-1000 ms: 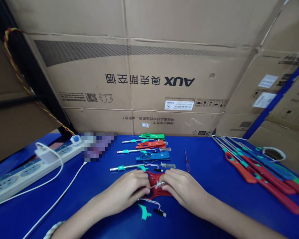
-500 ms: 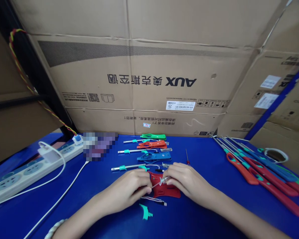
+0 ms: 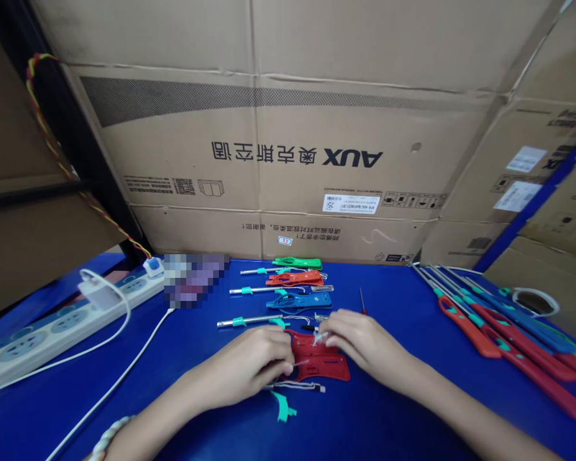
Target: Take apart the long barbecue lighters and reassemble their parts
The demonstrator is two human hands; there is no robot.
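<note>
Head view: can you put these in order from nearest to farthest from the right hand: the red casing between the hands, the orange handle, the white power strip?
From the right hand:
1. Red casing, right beside it, on its left.
2. Orange handle, off to the right.
3. White power strip, far over on the left.

PLACE: small workshop-type assembly corner | BACK: cardboard (image 3: 297, 186) with upside-down AUX print, black frame post (image 3: 72, 128) beside it | WORKTOP: blue surface (image 3: 365, 429) bearing screwdriver (image 3: 362, 299), rows of handle shells (image 3: 300, 303) and metal tubes (image 3: 256, 321) | RIGHT: grouped long-nosed lighters (image 3: 532, 376) | LEFT: multi-socket power strip (image 3: 67, 322)
</note>
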